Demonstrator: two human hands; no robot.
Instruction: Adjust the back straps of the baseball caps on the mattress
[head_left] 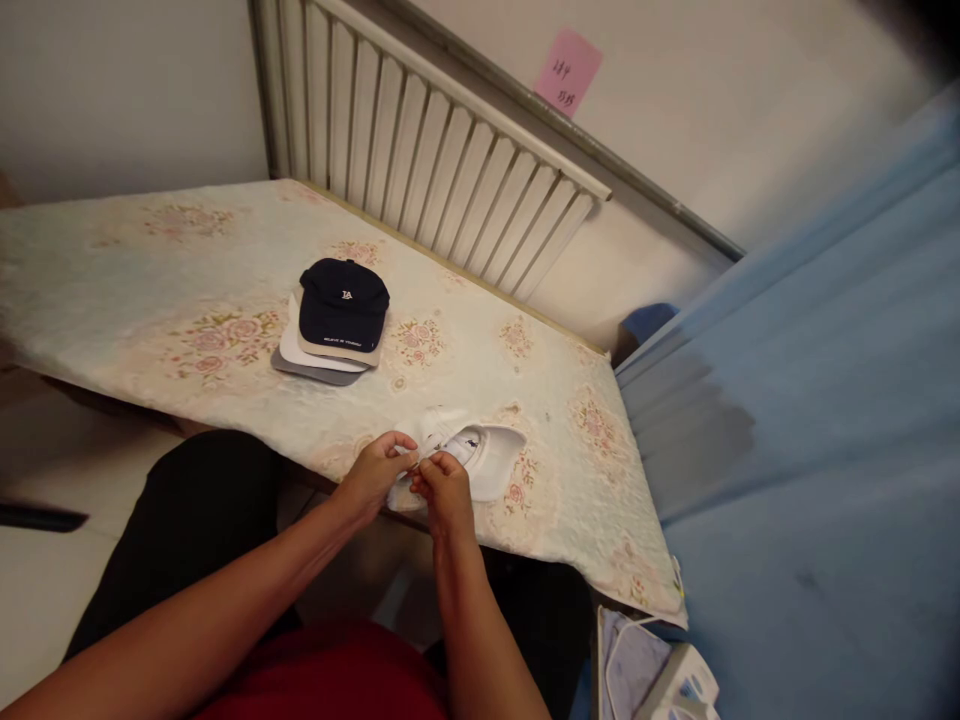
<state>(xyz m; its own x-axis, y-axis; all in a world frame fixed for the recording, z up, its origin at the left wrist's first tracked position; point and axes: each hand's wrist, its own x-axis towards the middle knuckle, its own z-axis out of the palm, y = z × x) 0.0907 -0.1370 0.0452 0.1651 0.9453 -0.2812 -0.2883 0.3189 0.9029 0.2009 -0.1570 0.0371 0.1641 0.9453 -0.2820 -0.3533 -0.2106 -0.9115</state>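
Note:
A white baseball cap [499, 462] lies near the front edge of the table, its brim pointing right and its inside partly showing with a dark label. At the cap's left end my left hand [379, 470] pinches with thumb and forefinger. Close against it, my right hand [444, 482] is also closed in a pinch at the cap's back. Both hands appear to grip the cap's back strap, though fingers cover the exact spot. Farther back on the left sits a stack of caps, with a navy cap [343, 305] on top of beige, white and grey ones.
A floral cloth [480, 350] covers the table. Behind it stand a white radiator [420, 130] and a wall with a pink note [568, 72]. A blue curtain [795, 430] hangs at the right. A white device with a cord [679, 685] sits low at the right.

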